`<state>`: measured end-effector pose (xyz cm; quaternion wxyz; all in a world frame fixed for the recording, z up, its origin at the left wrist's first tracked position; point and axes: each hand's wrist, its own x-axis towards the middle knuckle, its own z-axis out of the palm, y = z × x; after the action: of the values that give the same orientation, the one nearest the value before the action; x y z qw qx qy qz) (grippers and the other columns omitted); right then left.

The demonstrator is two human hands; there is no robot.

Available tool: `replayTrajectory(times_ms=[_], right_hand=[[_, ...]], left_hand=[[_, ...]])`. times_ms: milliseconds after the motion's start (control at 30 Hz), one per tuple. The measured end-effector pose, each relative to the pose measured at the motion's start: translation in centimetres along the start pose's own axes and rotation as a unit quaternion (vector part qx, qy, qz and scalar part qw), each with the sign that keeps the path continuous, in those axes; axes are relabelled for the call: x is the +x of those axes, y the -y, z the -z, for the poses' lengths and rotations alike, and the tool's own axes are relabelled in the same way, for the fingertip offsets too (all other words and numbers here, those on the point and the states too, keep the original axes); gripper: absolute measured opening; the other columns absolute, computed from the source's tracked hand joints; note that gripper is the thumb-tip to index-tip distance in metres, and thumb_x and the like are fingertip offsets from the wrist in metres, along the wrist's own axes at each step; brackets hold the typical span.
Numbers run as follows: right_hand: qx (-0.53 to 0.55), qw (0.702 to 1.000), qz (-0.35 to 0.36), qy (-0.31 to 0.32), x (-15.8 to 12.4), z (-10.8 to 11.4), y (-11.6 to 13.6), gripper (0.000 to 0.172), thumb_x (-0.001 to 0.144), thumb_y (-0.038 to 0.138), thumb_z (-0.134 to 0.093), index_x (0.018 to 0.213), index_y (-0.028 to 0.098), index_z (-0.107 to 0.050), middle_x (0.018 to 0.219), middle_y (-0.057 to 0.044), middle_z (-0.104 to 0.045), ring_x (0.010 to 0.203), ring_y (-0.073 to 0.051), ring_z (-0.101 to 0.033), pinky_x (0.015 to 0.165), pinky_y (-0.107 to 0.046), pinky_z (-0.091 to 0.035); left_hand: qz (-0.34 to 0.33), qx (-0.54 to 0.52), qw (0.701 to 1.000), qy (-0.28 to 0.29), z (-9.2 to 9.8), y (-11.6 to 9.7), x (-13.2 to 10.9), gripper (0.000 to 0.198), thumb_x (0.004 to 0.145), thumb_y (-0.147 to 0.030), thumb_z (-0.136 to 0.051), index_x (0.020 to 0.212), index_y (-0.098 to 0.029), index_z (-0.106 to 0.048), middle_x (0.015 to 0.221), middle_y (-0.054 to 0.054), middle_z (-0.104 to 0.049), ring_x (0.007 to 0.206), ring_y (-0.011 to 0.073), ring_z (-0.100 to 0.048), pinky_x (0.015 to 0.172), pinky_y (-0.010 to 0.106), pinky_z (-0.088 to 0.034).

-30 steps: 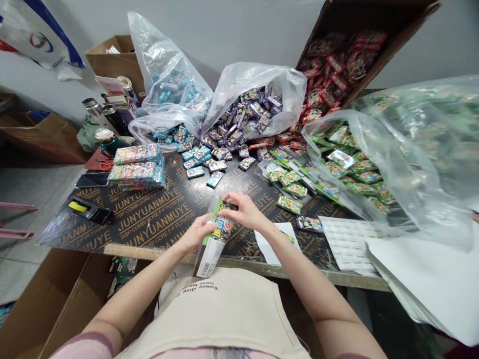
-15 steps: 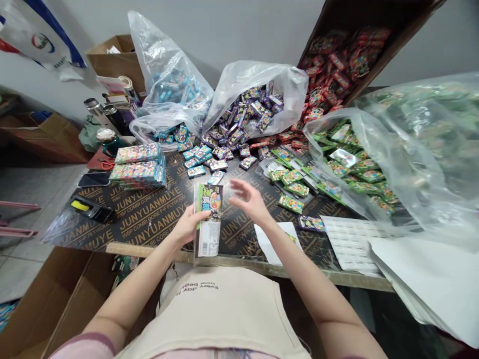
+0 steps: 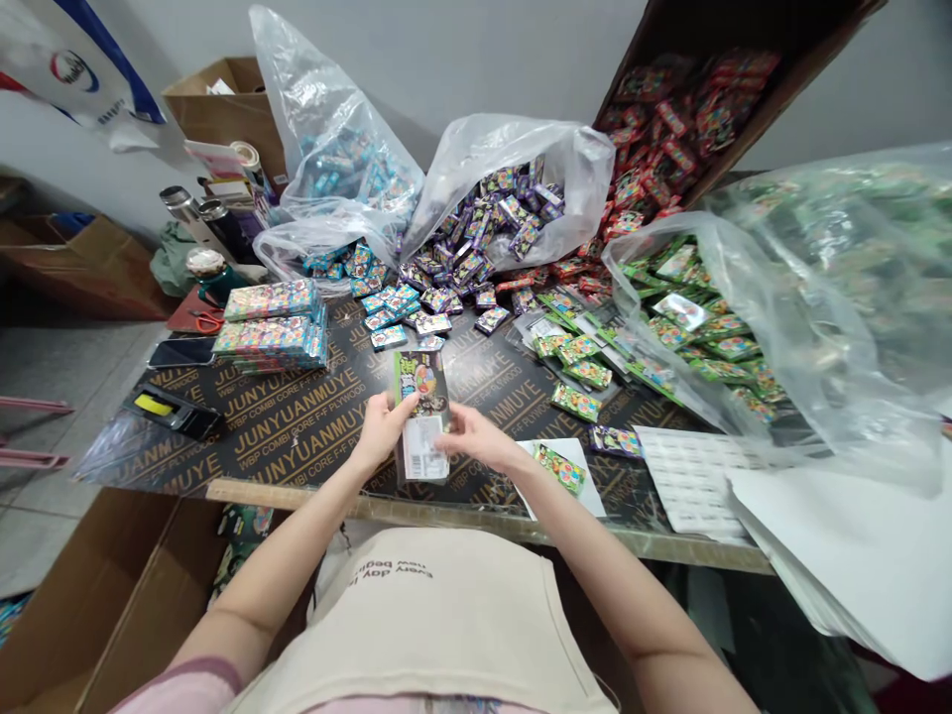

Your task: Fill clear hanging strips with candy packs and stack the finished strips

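Note:
Between my hands, above the front of the table, is a long printed packet (image 3: pixel 423 421) with a colourful upper part and a white label with a barcode below. My left hand (image 3: pixel 383 428) grips its left edge, thumb lying across the front. On the other side my right hand (image 3: pixel 474 436) has its fingers and thumb closed on the right edge. Just beyond the packet lie small blue packs (image 3: pixel 391 315). To the right of my right hand, a green pack (image 3: pixel 559 468) rests on a white sheet (image 3: pixel 591 494).
Plastic bags hold purple packs (image 3: pixel 513 213), blue packs and green packs (image 3: pixel 714 332); red packs (image 3: pixel 632 188) spill from a tilted box. Stacked colourful strips (image 3: pixel 272 322), a phone (image 3: pixel 182 353) and a tape dispenser (image 3: pixel 173 410) sit left. A label sheet (image 3: pixel 688 481) lies right.
My right hand has come in from the right and closed on the packet's right edge. The packet has shifted slightly up and right, still in my left hand.

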<state>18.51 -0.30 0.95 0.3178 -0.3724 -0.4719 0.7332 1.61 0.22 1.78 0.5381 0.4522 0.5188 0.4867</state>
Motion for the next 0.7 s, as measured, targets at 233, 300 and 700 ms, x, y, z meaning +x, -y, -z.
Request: replayTrajectory(times_ms=[233,300,700], right_hand=[[-0.016,0.996,-0.039,-0.082,-1.4,1.5,-1.4,0.041,0.058,0.033,-0.081,0.09,0.017,-0.061,0.074,0.0,-0.069,0.063,-0.017,-0.066,0.057,-0.031,-0.057],[-0.016,0.995,-0.003,-0.102,-1.4,2.0,-1.5,0.042,0.06,0.033,-0.08,0.093,0.018,-0.061,0.079,-0.001,-0.071,0.067,-0.017,-0.067,0.065,-0.032,-0.057],[-0.06,0.96,0.129,-0.242,-1.6,1.4,-1.0,0.03,0.07,0.042,-0.073,0.087,0.019,-0.064,0.084,-0.003,-0.072,0.074,-0.018,-0.066,0.073,-0.031,-0.052]], left_hand=[[0.072,-0.033,0.989,0.122,0.7,2.1,-0.3,0.044,0.06,-0.035,-0.081,0.093,-0.011,-0.065,0.081,0.005,-0.071,0.067,0.0165,-0.065,0.057,0.023,-0.05],[0.095,-0.035,0.984,0.149,0.8,2.6,-0.7,0.042,0.062,-0.036,-0.079,0.091,-0.01,-0.065,0.076,0.004,-0.071,0.063,0.0154,-0.064,0.054,0.023,-0.049],[0.059,-0.057,0.974,0.212,-0.4,2.2,-0.6,0.039,0.065,-0.035,-0.078,0.095,-0.011,-0.066,0.091,0.008,-0.073,0.082,0.0208,-0.068,0.08,0.032,-0.052]])
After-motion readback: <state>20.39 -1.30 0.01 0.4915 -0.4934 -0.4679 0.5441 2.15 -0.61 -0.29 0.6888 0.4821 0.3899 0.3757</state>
